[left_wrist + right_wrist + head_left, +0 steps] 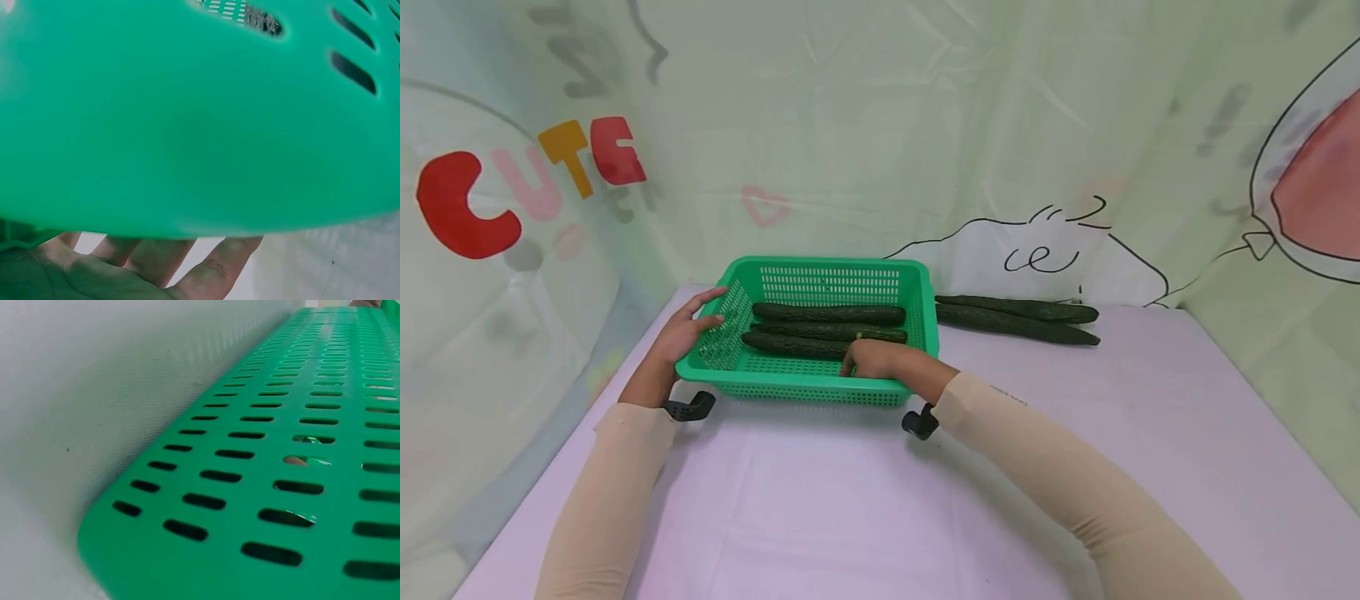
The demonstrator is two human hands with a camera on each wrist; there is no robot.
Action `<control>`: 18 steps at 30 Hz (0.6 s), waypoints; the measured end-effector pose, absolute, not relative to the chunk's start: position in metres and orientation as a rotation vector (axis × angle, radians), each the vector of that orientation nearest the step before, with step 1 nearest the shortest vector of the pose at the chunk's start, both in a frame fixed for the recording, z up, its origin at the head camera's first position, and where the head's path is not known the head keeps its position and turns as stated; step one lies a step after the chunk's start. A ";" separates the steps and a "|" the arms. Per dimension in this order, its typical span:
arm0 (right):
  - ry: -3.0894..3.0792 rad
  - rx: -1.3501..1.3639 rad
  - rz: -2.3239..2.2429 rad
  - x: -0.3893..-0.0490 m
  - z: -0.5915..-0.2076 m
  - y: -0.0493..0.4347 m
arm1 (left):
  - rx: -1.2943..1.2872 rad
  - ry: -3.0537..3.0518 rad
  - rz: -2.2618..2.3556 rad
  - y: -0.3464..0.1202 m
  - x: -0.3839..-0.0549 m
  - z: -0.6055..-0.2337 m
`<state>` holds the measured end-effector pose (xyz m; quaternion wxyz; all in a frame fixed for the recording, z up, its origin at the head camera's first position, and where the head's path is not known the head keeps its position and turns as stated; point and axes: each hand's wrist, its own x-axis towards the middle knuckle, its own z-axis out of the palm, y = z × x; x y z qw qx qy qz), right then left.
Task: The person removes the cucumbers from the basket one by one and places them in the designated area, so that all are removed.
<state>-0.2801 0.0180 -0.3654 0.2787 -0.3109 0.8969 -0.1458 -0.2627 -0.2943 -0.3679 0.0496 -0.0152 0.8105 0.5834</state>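
A green slotted plastic basket (820, 381) stands on the table, with three long dark green cucumbers lying lengthwise inside. My left hand (679, 337) holds its left rim, the thumb over the edge; in the left wrist view the fingers (215, 265) show below the green wall. My right hand (880, 360) reaches over the front right rim and grips the right end of the front cucumber (793, 345); that end and most fingertips are hidden. Behind it lie the middle cucumber (827, 331) and the back cucumber (827, 313). The right wrist view mostly shows the basket's slotted outer wall (212, 478).
Two more cucumbers (1018, 322) lie side by side just right of the basket, towards the back of the table. A pale lilac cloth (820, 500) covers the table. Printed curtains (850, 125) hang behind and at both sides.
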 end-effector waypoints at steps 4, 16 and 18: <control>2.409 -0.836 -0.389 -0.280 -0.365 0.019 | -0.048 2.484 1.773 -0.301 -0.272 -0.380; 2.498 -0.877 -0.406 -0.281 -0.367 0.018 | -0.033 2.501 1.751 -0.299 -0.271 -0.379; 2.524 -0.891 -0.411 -0.281 -0.367 0.017 | -0.034 2.497 1.747 -0.296 -0.265 -0.371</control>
